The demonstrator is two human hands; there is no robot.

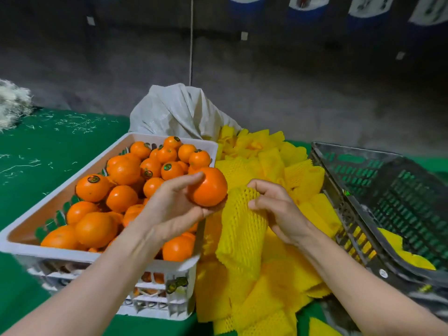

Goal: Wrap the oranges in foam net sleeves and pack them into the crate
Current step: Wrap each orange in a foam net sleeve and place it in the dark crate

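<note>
Left hand (169,204): fingers curled round one round orange (208,187), held above the white plastic crate's (72,175) right rim. Right hand (274,209): pinches the upper mouth of a yellow foam net sleeve (240,238), just beside the fruit. Sleeve's long axis near upright, open end upward, over the sleeve pile (266,287) on the green worktop (48,146).

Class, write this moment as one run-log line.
left hand: holds orange | right hand: pinches foam sleeve | orange: unwrapped | dark crate: right

oranges (121,197) bright orange | foam net sleeves (242,238) yellow mesh | fruit crate (155,265) white | slatted crate (388,190) dark grey | table cover (48,146) green
</note>
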